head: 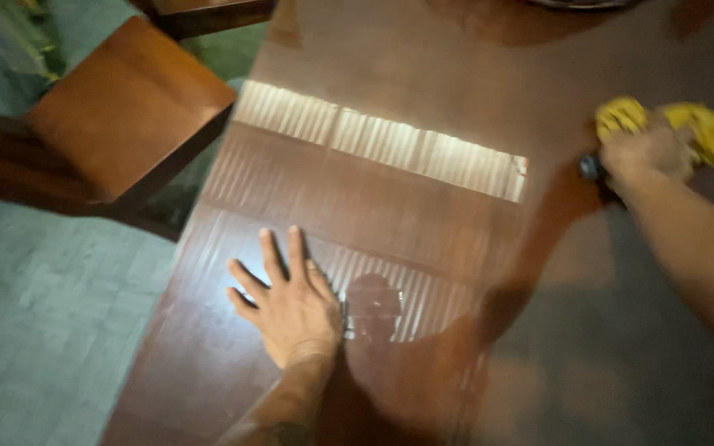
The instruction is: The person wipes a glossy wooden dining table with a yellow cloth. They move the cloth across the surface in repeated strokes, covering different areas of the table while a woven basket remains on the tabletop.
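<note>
1. Head view, looking down: left hand (291, 310) lies flat on the table (423, 99), palm down, fingers spread wide & holding nothing. Prob. set there as a prop, since the arm runs straight down into it like a brace.
2. Right hand (644, 153) is out at the far right of the tabletop, fist closed round a yellow cloth (708, 128). Cloth is bunched, most of it sticking out past the knuckles, pressed on or just above the wood; can't tell which, bc that side is motion-blurred.
3. Small dark thing by the right wrist, too smeared to name.
4. Hands are well apart: one near the left edge, the other across at the right.
5. Surface: dark brown polished wood, very glossy. A bright ribbed strip of reflected light crosses it, w/ fainter bands nearer the left hand. Dim mirror image of the person's head & arm shows just right of the left hand.
6. Room: wooden chair (126, 107) w/ a bare seat stands just beside the table's left edge. Grey-green floor (35, 330) below. Another wooden piece shows at top edge, cut off.
</note>
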